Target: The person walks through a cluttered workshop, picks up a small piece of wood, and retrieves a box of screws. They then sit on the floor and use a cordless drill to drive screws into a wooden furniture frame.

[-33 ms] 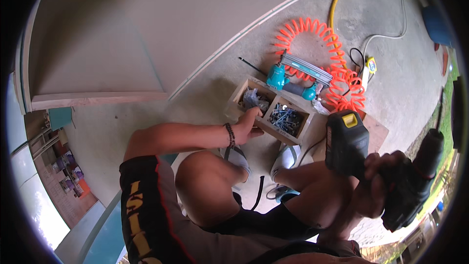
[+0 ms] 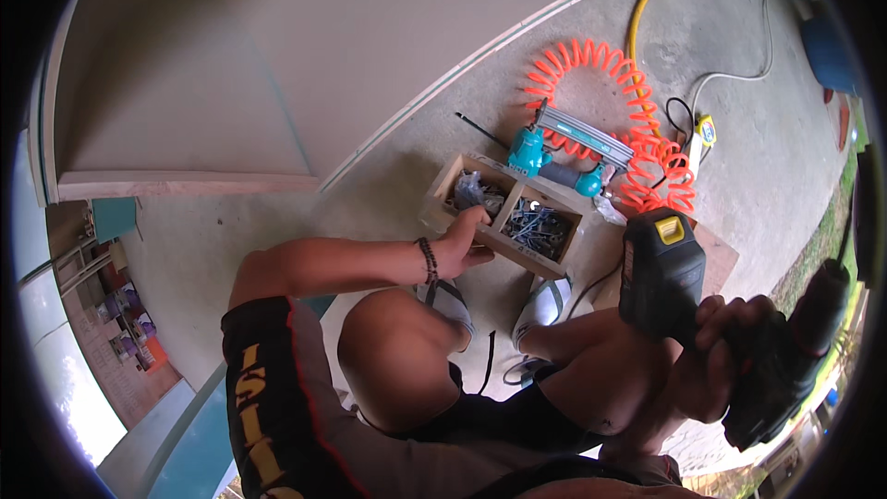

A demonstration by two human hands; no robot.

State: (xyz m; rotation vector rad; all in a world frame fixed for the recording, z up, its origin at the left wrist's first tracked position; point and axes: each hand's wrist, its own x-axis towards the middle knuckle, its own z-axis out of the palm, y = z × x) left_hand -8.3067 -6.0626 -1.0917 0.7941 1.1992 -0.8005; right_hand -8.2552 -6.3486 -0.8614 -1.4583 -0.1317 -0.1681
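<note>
Wooden divided box of screws (image 2: 517, 212) on the concrete floor, left hand (image 2: 462, 242) gripping its edge, right hand (image 2: 716, 351) clutching a black cordless drill (image 2: 730, 333).

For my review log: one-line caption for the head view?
Left hand reaches into divided wooden box of screws; right hand grips black cordless drill.

Two hands are showing: the left hand (image 2: 459, 245) and the right hand (image 2: 716, 351). One cordless drill (image 2: 739, 337), one divided wooden box (image 2: 506, 215), one teal nail gun (image 2: 564, 150) and one yellow tape measure (image 2: 706, 129) are lying in view. One orange coiled air hose (image 2: 605, 92), one yellow hose (image 2: 647, 14) and one large board (image 2: 277, 65) are resting on the floor.
</note>
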